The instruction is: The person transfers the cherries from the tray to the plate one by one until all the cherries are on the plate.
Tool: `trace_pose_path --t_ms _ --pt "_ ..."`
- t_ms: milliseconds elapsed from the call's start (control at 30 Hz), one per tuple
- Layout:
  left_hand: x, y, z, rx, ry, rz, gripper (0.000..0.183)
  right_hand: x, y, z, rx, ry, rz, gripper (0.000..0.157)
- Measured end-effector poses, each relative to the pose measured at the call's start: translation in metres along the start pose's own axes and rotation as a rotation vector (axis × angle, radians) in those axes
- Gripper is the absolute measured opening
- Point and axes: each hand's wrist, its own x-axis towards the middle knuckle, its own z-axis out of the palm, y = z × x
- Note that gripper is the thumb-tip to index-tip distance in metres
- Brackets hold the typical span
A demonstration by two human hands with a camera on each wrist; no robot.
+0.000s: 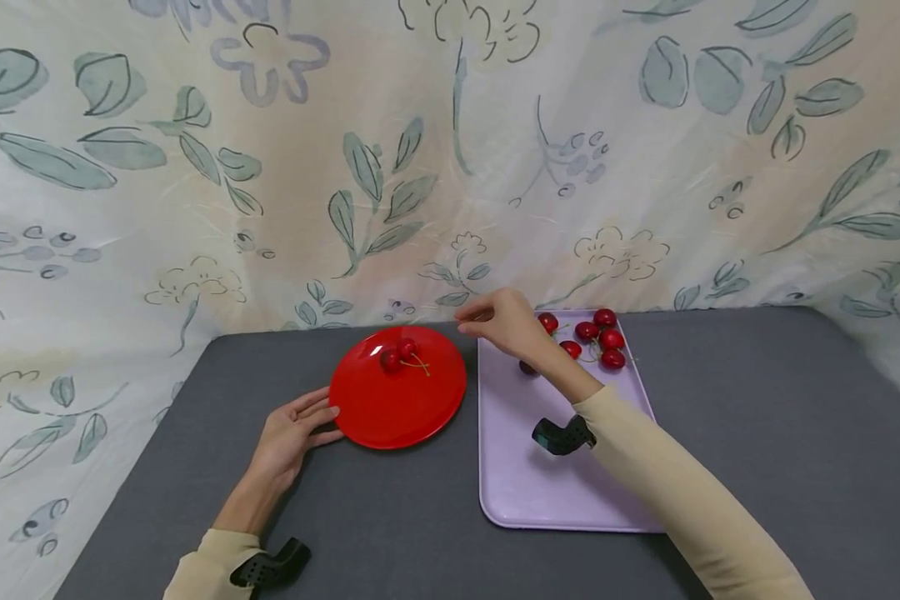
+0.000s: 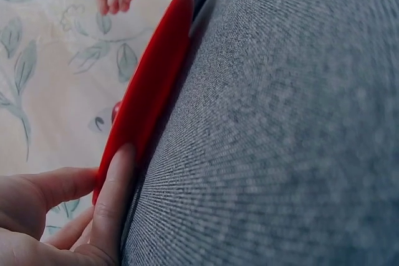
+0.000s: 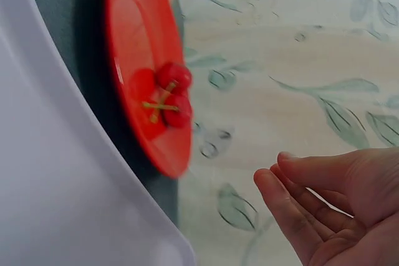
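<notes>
My left hand (image 1: 288, 437) holds the rim of a round red plate (image 1: 397, 412) at its left side. The left wrist view shows the plate's edge between the thumb and fingers. Two cherries (image 1: 391, 360) with green stems lie on the plate toward its far side. Above the gap between plate and tray hovers my right hand (image 1: 506, 323), its fingers bent and the thumb near the fingertips. In the right wrist view nothing sits between those fingertips. Several dark red cherries (image 1: 612, 339) lie at the far end of a lilac tray (image 1: 525, 492), some partly hidden by the right hand and forearm.
Plate and tray stand side by side on a dark grey cloth-covered table (image 1: 390, 525). Behind the table's far edge hangs a leaf-patterned curtain (image 1: 450, 167). The right forearm crosses over the tray.
</notes>
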Motion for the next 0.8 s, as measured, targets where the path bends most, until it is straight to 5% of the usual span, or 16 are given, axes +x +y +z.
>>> trace_pose_path --t_ms 200,500,800 --pt "-0.001 0.002 -0.001 -0.011 -0.009 -0.007 0.057 -0.012 0.012 -0.032 -0.041 0.044 0.026 0.020" --pt "-0.002 0.008 -0.006 0.001 0.000 -0.023 0.056 -0.038 0.043 -0.078 -0.159 0.079 0.179 0.023" --pt "0.004 0.009 -0.003 -0.019 -0.012 -0.038 0.054 -0.069 0.062 -0.099 -0.106 0.120 0.305 0.028"
